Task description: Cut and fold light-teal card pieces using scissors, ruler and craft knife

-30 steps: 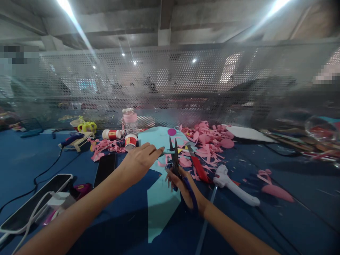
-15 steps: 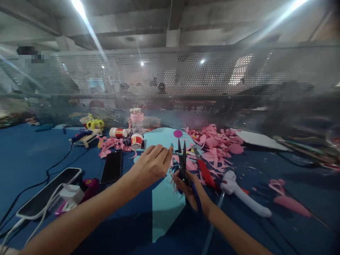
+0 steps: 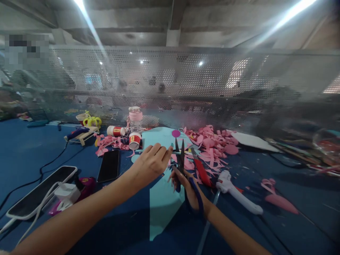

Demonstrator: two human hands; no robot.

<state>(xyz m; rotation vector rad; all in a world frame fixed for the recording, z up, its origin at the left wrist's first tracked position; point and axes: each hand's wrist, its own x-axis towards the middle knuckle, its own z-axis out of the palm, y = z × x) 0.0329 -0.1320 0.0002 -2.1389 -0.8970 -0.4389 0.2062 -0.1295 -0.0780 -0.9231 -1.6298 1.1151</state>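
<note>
My left hand [image 3: 156, 159] is closed in a pinch on a thin light-blue strip [image 3: 140, 151], which sticks out on both sides of the fist. Fingers of my right hand [image 3: 190, 187] go round the dark blue handles of a pair of scissors [image 3: 181, 159]. The blades point up and stand slightly apart, and the strip's right end is at them; whether it lies between or behind them I cannot tell. Under my hands is a sheet of light-blue paper [image 3: 163, 212]. Farther back lies another light-blue sheet [image 3: 156, 136] with a purple paper disc [image 3: 175, 133] on it.
Pink paper scraps [image 3: 209, 141] are heaped behind a red-handled cutter [image 3: 203, 171]. At right lies a white glue gun [image 3: 237, 193]. To the left are a black phone [image 3: 108, 165], a power strip [image 3: 42, 191] with cables, paper cups [image 3: 135, 141] and a clear bottle [image 3: 135, 118].
The camera view has shifted slightly, so the table items sit a little farther left. My left hand keeps its pinch, and the scissors in my right hand have tilted slightly.
</note>
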